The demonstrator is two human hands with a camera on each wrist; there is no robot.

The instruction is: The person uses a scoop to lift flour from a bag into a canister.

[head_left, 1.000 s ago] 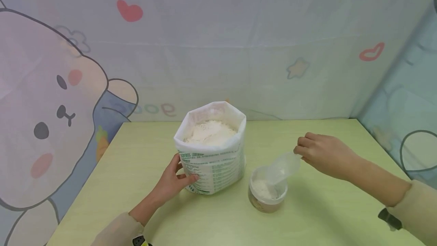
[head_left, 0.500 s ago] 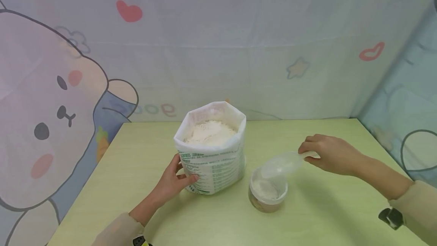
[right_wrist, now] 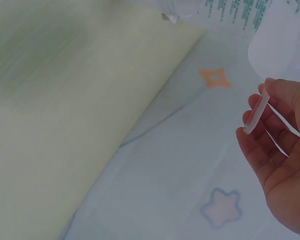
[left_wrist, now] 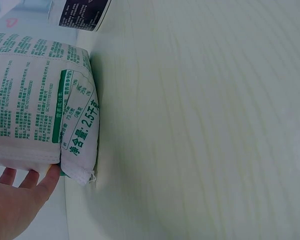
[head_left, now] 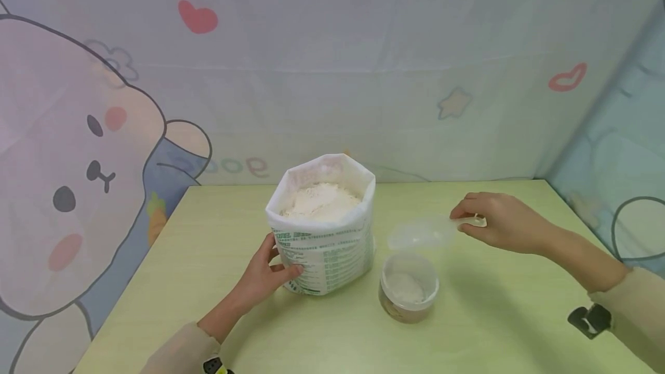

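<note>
A white bag of flour [head_left: 324, 258] with green print stands upright, its top folded outward and white powder showing inside. My left hand [head_left: 267, 276] holds its near left side, thumb on the front and fingers round the edge. In the left wrist view the fingertips [left_wrist: 50, 175] lie against the bag's side. My right hand [head_left: 501, 221] pinches the handle of a translucent plastic scoop [head_left: 421, 234], seen from below in the right wrist view. The scoop hangs level above a round clear tub [head_left: 409, 305] with some white powder in it.
The light green-yellow table [head_left: 182, 281] ends at the back against a printed cloth [head_left: 405, 74] with hearts and a cartoon bear. Another cloth panel [head_left: 623, 149] stands along the right side. The tub sits right of the bag's front, a small gap between them.
The scoop has been tipped back from pointing down into the tub to nearly level and lifted above the rim. My right hand has risen slightly; the left hand and bag stay put.
</note>
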